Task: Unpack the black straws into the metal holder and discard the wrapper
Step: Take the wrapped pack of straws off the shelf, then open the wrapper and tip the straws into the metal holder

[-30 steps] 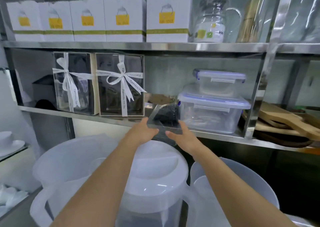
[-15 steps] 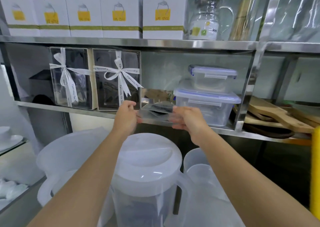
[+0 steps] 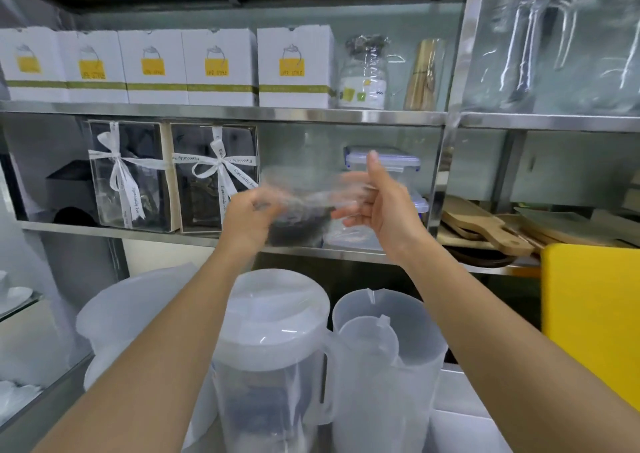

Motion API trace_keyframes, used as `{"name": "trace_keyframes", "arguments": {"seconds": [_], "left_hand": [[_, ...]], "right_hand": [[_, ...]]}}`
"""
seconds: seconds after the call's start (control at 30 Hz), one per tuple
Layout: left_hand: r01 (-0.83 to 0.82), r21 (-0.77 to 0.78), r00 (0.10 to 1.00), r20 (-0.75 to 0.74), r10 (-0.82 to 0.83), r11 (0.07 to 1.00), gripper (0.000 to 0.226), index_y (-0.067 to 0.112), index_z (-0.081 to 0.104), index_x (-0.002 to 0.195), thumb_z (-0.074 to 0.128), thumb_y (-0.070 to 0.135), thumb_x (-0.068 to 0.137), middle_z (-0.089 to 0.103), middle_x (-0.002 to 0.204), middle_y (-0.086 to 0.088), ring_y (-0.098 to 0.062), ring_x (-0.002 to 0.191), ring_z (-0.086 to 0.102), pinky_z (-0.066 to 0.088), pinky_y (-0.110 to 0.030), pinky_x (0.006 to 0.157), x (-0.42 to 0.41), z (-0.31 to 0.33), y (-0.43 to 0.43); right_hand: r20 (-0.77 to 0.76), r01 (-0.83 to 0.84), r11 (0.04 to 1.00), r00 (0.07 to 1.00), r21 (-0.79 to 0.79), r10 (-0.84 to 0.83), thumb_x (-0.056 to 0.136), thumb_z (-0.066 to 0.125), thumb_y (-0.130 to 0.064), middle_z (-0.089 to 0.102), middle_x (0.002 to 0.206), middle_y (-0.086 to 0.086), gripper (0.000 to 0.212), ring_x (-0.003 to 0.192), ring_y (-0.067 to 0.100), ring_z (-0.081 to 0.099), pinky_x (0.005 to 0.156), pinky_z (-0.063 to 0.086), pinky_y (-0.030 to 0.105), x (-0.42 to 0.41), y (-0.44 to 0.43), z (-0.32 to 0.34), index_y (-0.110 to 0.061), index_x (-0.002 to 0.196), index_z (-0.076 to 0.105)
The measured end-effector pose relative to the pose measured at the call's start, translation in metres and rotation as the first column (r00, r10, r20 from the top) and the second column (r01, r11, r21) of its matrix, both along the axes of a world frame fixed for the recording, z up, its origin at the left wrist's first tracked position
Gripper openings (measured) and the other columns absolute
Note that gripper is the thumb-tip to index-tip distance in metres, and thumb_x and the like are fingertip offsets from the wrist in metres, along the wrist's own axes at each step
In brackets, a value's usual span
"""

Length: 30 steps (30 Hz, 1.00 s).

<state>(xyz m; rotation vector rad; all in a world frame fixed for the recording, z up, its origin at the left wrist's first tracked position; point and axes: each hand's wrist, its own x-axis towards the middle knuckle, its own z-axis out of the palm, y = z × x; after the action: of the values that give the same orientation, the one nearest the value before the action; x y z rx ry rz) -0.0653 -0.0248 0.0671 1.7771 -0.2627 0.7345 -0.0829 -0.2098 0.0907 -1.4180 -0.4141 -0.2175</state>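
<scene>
Both my hands are raised in front of the middle shelf, stretching a clear plastic wrapper (image 3: 306, 189) between them; it is blurred by motion. My left hand (image 3: 246, 218) pinches its left end and my right hand (image 3: 382, 205) grips its right end with the thumb up. Just below the wrapper, a dark mass of black straws (image 3: 298, 222) stands on the shelf in the metal holder (image 3: 294, 241), whose walls are hard to make out. The wrapper looks empty.
Ribboned gift boxes (image 3: 214, 175) stand left of the holder, and stacked clear lidded containers (image 3: 384, 162) stand to its right. White boxes (image 3: 294, 68) line the upper shelf. Large plastic jugs (image 3: 273, 331) sit below my arms, a yellow board (image 3: 588, 314) at right, wooden boards (image 3: 485, 224) beyond.
My hands have risen from the shelf edge and pulled the clear wrapper up and off; the black straws stay down in the holder. The camera view has tilted upward.
</scene>
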Motion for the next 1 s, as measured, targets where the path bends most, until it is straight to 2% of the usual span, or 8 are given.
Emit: {"name": "trace_keyframes", "arguments": {"seconds": [0.07,0.13,0.27,0.37,0.5,0.6,0.83,1.0], "left_hand": [[-0.013,-0.033,0.999,0.043,0.014,0.999,0.004,0.008,0.070,0.082,0.066,0.009,0.080,0.062,0.074,0.008,0.012,0.060,0.057,0.042,-0.004,0.067,-0.009,0.015,-0.003],[0.015,-0.070,0.996,0.093,-0.008,0.997,0.005,0.016,0.069,0.076,0.068,0.013,0.079,0.065,0.076,0.006,0.007,0.064,0.059,0.046,-0.017,0.078,-0.020,0.031,-0.004],[0.035,-0.063,0.990,0.140,-0.026,0.997,0.007,0.018,0.068,0.075,0.069,0.012,0.078,0.069,0.077,0.003,-0.009,0.078,0.064,0.050,-0.024,0.081,-0.044,0.058,-0.014],[0.106,-0.044,0.979,0.180,-0.097,0.993,0.004,0.001,0.069,0.082,0.066,0.003,0.080,0.068,0.060,0.014,0.001,0.062,0.064,0.051,-0.014,0.069,-0.067,0.070,-0.029],[0.200,0.005,0.964,0.178,-0.198,0.980,0.007,0.006,0.067,0.077,0.065,0.001,0.080,0.068,0.066,0.001,-0.007,0.059,0.064,0.055,-0.023,0.070,-0.100,0.069,-0.052],[0.260,-0.048,0.961,0.110,-0.254,0.964,0.010,0.014,0.064,0.081,0.066,0.004,0.080,0.069,0.066,0.001,-0.008,0.057,0.065,0.055,-0.023,0.068,-0.123,0.056,-0.064],[-0.016,-0.150,1.000,-0.019,0.013,0.989,0.036,0.011,0.045,0.113,0.064,0.018,0.084,0.056,0.098,-0.002,-0.005,0.078,0.054,0.047,-0.020,0.073,-0.178,-0.002,-0.091],[0.056,0.023,0.992,0.113,-0.059,0.998,0.038,0.025,0.043,0.108,0.062,0.042,0.079,0.054,0.101,0.007,-0.007,0.094,0.055,0.042,-0.018,0.082,-0.236,-0.039,-0.127]], "right_hand": [[0.056,0.006,0.999,0.998,0.049,-0.009,0.086,0.042,-0.053,0.068,0.077,0.008,0.050,0.058,0.016,0.058,0.062,0.047,0.028,-0.009,-0.008,0.007,-0.013,0.113,0.057],[0.102,0.052,0.999,0.993,0.010,-0.053,0.087,0.049,-0.044,0.066,0.083,0.001,0.037,0.066,0.012,0.056,0.067,0.044,0.028,-0.017,-0.016,0.014,-0.020,0.115,0.054],[0.114,0.095,0.972,0.991,-0.215,-0.071,0.081,0.063,-0.035,0.053,0.122,-0.002,0.055,0.108,0.010,0.052,0.078,0.040,0.019,-0.035,-0.029,0.021,-0.023,0.132,0.044],[0.117,0.031,0.975,0.993,-0.220,-0.005,0.077,0.068,-0.031,0.053,0.129,-0.001,0.062,0.117,0.012,0.051,0.086,0.042,0.019,-0.053,-0.030,0.028,-0.023,0.134,0.043],[0.137,0.066,0.976,0.990,-0.208,-0.038,0.081,0.066,-0.016,0.069,0.108,0.014,0.031,0.100,0.022,0.064,0.086,0.050,0.027,-0.088,-0.031,0.032,-0.005,0.110,0.064],[0.091,0.118,0.984,0.990,-0.137,-0.106,0.081,0.066,-0.013,0.071,0.084,0.012,0.014,0.082,0.022,0.067,0.086,0.050,0.035,-0.118,-0.038,0.021,-0.001,0.085,0.070],[-0.072,0.269,0.963,0.960,-0.010,-0.269,0.075,0.072,-0.011,0.065,0.063,0.006,0.016,0.066,0.021,0.062,0.085,0.052,0.046,-0.171,-0.059,-0.019,-0.007,0.061,0.065],[-0.067,0.369,0.929,0.928,0.017,-0.367,0.071,0.076,-0.014,0.064,0.066,0.009,0.028,0.071,0.025,0.065,0.078,0.053,0.043,-0.204,-0.067,-0.034,-0.014,0.054,0.054]]}}
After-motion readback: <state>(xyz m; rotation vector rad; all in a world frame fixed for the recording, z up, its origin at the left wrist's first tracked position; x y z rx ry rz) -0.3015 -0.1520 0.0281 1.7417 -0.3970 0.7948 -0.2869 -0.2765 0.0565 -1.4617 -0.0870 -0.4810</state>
